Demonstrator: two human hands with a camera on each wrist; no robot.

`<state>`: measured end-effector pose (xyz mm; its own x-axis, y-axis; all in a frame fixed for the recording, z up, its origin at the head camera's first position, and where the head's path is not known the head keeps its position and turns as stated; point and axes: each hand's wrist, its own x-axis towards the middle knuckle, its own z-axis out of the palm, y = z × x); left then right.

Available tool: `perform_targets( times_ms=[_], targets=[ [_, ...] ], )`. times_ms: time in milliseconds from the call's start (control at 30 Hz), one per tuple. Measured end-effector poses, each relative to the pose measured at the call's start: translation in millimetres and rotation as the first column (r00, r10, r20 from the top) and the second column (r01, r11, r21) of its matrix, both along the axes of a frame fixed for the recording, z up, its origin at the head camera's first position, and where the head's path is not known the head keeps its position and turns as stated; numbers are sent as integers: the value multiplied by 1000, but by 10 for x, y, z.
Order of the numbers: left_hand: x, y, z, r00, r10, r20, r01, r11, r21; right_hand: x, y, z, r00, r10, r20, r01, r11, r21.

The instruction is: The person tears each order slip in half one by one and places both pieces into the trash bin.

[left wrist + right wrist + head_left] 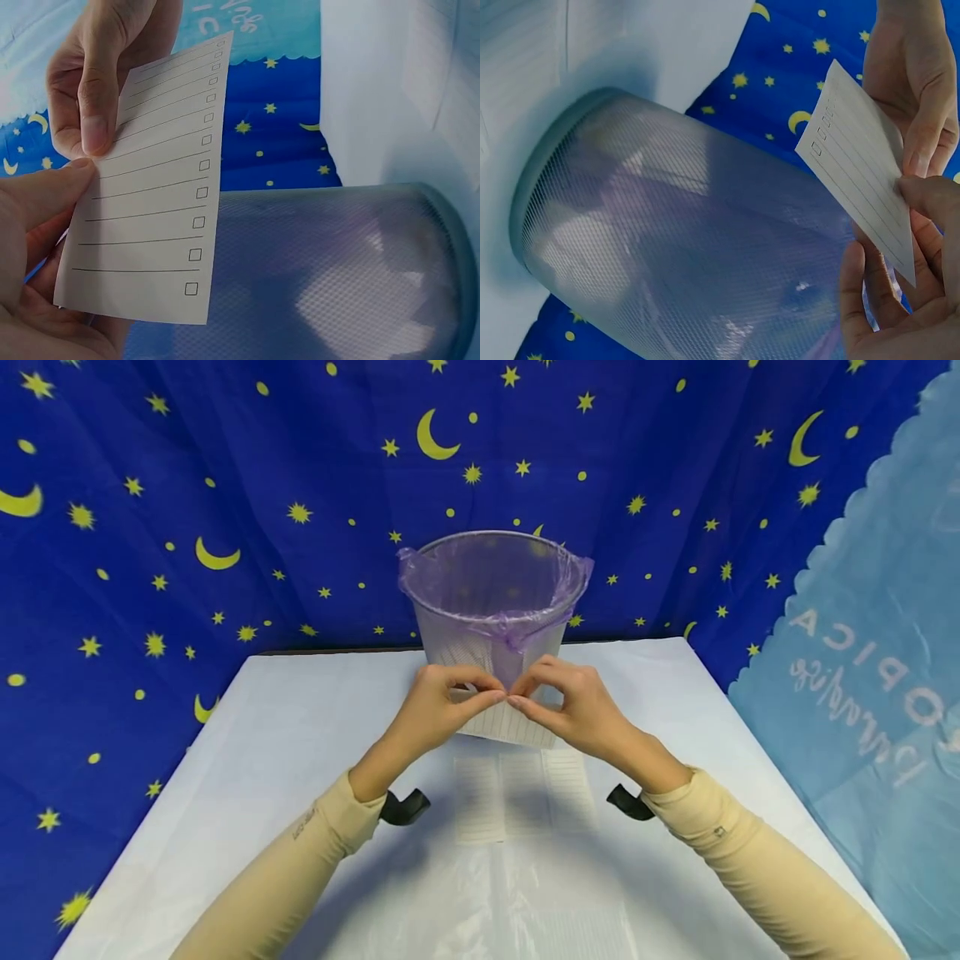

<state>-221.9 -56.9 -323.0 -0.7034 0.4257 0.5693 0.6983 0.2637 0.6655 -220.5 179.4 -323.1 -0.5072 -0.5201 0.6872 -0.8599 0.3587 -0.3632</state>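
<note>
A lined paper sheet [150,195] with a column of small checkboxes hangs between the two hands, in front of the bin. My left hand [435,706] pinches its upper edge between thumb and fingers. Right beside it, my right hand [573,702] pinches the same edge, and the thumb tips meet near the middle. Behind the hands stands a mesh trash bin [457,643], lined with a thin purple plastic bag [427,578] folded over the rim. The bag bunches into a knot at the front of the rim.
Three lined paper strips [525,793] lie side by side on the white table [315,710], below the hands. Closer to me lies a clear plastic sheet or sleeve [577,931]. A blue star-patterned curtain [337,460] hangs behind, and a light blue cloth [885,652] is on the right.
</note>
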Motion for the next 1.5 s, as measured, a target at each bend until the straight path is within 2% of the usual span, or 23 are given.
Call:
perform_targets(
  times_ms=[333,533,867,1100,1500],
  targets=[
    [-60,25,293,996,21,-86,-22,1000,-20,-42,33,294,999,-26,-40,25,1000,-8],
    [-84,22,452,996,16,-83,-15,1000,21,-56,15,494,998,-35,-53,35,999,-3],
    [-146,56,730,995,22,-96,-19,999,29,-125,21,768,997,-50,-63,50,999,1],
    [-229,33,911,995,16,-102,-13,999,34,-196,-6,937,995,-64,-75,63,998,-12],
    [-413,50,1206,991,36,-126,-29,998,59,-349,-37,1259,990,-134,-48,133,991,-24]
  ],
)
